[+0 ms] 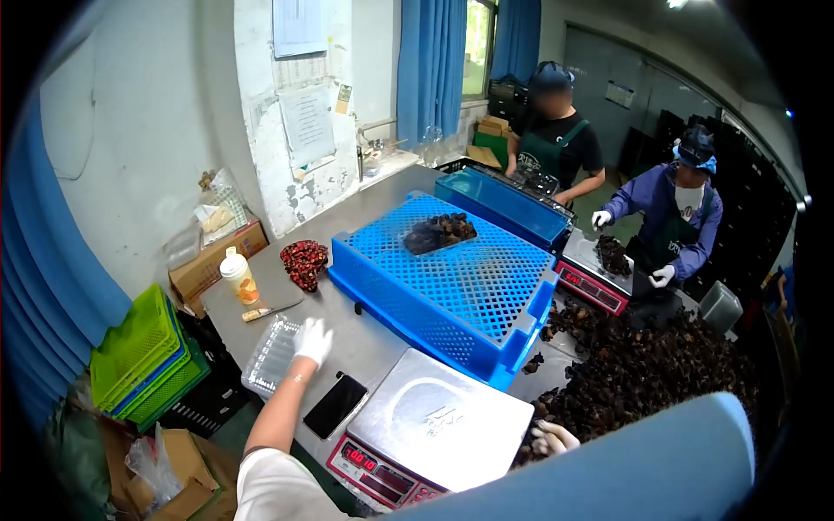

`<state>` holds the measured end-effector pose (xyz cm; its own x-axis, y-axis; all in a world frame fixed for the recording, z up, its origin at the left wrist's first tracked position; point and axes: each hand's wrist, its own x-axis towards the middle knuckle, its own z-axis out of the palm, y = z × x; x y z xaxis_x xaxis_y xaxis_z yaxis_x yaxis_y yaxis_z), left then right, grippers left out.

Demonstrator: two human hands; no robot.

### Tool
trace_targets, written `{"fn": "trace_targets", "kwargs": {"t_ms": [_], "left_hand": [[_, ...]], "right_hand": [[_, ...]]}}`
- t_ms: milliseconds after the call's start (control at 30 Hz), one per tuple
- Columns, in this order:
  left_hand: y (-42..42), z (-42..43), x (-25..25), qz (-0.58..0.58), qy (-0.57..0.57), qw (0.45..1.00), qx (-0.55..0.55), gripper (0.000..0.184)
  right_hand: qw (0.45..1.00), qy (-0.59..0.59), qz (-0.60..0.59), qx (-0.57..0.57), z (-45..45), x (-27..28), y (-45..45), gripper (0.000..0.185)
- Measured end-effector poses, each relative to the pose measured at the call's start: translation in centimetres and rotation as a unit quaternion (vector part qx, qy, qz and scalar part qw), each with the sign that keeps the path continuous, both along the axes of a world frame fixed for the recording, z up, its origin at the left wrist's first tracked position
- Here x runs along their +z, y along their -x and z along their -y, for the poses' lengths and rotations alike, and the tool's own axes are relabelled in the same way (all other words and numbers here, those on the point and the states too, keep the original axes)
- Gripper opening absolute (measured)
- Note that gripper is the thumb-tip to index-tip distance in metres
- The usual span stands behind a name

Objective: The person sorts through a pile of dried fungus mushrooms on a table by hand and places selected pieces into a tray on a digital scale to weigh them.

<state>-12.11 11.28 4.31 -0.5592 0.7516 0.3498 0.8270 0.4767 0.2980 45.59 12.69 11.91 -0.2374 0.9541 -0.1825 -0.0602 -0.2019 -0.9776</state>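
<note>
My left hand [313, 341], in a white glove, is at the right end of a clear plastic tray [271, 354] near the table's left edge. Its fingers are slightly apart and bent, and I see no firm grip on the tray. My right hand [553, 438], also gloved, hovers by the right edge of a digital scale [441, 417], next to a heap of dark wood ear mushrooms [651, 369]. Its fingers are loosely curved and apart, with nothing visible in them. The scale's plate is bare and red digits glow on its display. Between hand and scale lies a black phone [335, 405].
An upturned blue crate [434, 300] bears a container of mushrooms [447, 230]. A bottle [238, 276], a knife [271, 311] and a red patterned bundle [304, 263] stand left. Two co-workers are across the table, one beside another scale [595, 282]. A blue rounded shape [625, 460] blocks the foreground.
</note>
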Motion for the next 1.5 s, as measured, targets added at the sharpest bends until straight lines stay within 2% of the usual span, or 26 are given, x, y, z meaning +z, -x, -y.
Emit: {"fn": "trace_targets", "kwargs": {"t_ms": [33, 100, 133, 233, 267, 367, 400, 467, 533, 600, 633, 667, 733, 800, 867, 900, 967, 1000, 1033, 1067, 1133, 1200, 1267, 1333, 1433, 1500], "left_hand": [[-0.5, 2.3, 0.8, -0.009, 0.111, 0.992, 0.062, 0.042], [-0.1, 6.4, -1.3, -0.033, 0.164, 0.979, 0.115, 0.041], [0.4, 7.8, -2.4, 0.002, 0.166, 0.980, 0.107, 0.036], [1.8, 10.2, -5.0, 0.028, 0.022, 0.998, 0.057, 0.018], [2.2, 10.3, -5.6, 0.043, -0.016, 0.998, 0.051, 0.015], [2.8, 10.5, -5.6, 0.216, -0.025, 0.974, 0.058, 0.012], [3.0, 10.5, -5.8, 0.249, -0.018, 0.967, 0.054, 0.010], [3.6, 10.4, -6.1, 0.406, -0.037, 0.911, 0.068, 0.006], [6.0, 10.1, -7.7, 0.470, -0.030, 0.879, 0.071, 0.004], [5.7, 10.1, -6.7, 0.444, -0.059, 0.893, 0.047, 0.004], [5.8, 9.9, -6.9, 0.333, -0.046, 0.936, 0.105, 0.006], [5.5, 9.1, -7.2, 0.213, -0.039, 0.964, 0.152, 0.008], [2.2, 9.8, -4.2, 0.092, -0.203, 0.973, 0.054, 0.009], [0.3, 9.9, -1.5, -0.032, -0.191, 0.980, 0.036, 0.011], [-4.5, 10.4, 2.3, -0.011, -0.219, 0.970, -0.108, 0.008], [-7.5, 10.7, 4.0, -0.013, -0.217, 0.959, -0.181, 0.007], [-14.6, 11.1, 7.6, -0.082, -0.195, 0.928, -0.307, 0.010], [-15.7, 11.5, 7.9, -0.043, -0.157, 0.907, -0.389, 0.012], [-15.6, 11.6, 7.2, -0.071, -0.095, 0.885, -0.450, 0.015], [-15.4, 12.1, 6.6, -0.037, -0.006, 0.892, -0.450, 0.021], [-18.9, 13.1, 8.2, -0.068, 0.017, 0.902, -0.426, 0.029], [-21.5, 14.1, 9.8, -0.026, 0.003, 0.912, -0.409, 0.040], [-25.1, 14.7, 11.4, -0.008, -0.018, 0.904, -0.427, 0.040], [-28.2, 14.6, 11.1, 0.037, -0.044, 0.882, -0.469, 0.039], [-34.1, 14.1, 11.6, 0.090, -0.040, 0.829, -0.550, 0.035], [-37.6, 13.7, 11.4, 0.120, -0.025, 0.795, -0.595, 0.035]], "right_hand": [[0.995, 0.092, -0.041, -0.024, 0.0, -2.3, -2.9, 0.029], [0.995, 0.061, -0.024, -0.080, 2.8, -1.0, -3.9, 0.028], [0.993, 0.064, -0.045, -0.085, 3.2, -1.8, -5.0, 0.028], [0.988, 0.072, -0.040, -0.130, 4.6, -3.0, -6.4, 0.028], [0.983, 0.122, -0.065, -0.117, 4.6, -3.0, -6.6, 0.028], [0.986, 0.141, -0.028, -0.085, 6.0, -4.1, -6.8, 0.029], [0.995, 0.062, -0.027, -0.071, 7.5, -2.8, -5.6, 0.030], [0.997, 0.058, -0.022, -0.049, 8.9, -2.6, -5.1, 0.029], [0.996, 0.068, -0.036, -0.047, 10.6, -3.4, -4.7, 0.027], [0.998, 0.063, 0.018, -0.003, 12.3, -3.8, -4.5, 0.027], [0.996, 0.071, 0.049, 0.008, 13.4, -2.2, -3.8, 0.028], [0.996, 0.060, 0.065, 0.019, 14.8, -3.0, -3.7, 0.029], [0.990, 0.067, 0.108, 0.061, 17.3, -3.5, -3.4, 0.031], [0.982, 0.131, 0.099, 0.092, 20.0, -5.4, -2.9, 0.033], [0.975, 0.105, 0.151, 0.126, 22.0, -5.6, -2.9, 0.035], [0.979, 0.082, 0.137, 0.126, 23.0, -7.0, -2.9, 0.034], [0.983, 0.068, 0.141, 0.098, 23.4, -7.1, -3.1, 0.034], [0.985, 0.044, 0.147, 0.076, 23.2, -7.0, -3.3, 0.034], [0.977, -0.024, 0.207, 0.049, 22.7, -6.8, -3.9, 0.030], [0.960, -0.093, 0.264, 0.021, 22.1, -6.5, -4.5, 0.026], [0.915, -0.195, 0.346, -0.070, 21.0, -6.1, -6.1, 0.022], [0.891, -0.203, 0.385, -0.127, 19.7, -6.6, -7.6, 0.021], [0.856, -0.225, 0.439, -0.151, 17.6, -7.8, -8.5, 0.024], [0.789, -0.260, 0.533, -0.161, 15.4, -8.2, -8.3, 0.026], [0.728, -0.243, 0.624, -0.144, 13.2, -10.8, -7.8, 0.025], [0.744, -0.261, 0.595, -0.153, 12.9, -11.2, -8.4, 0.022]]}}
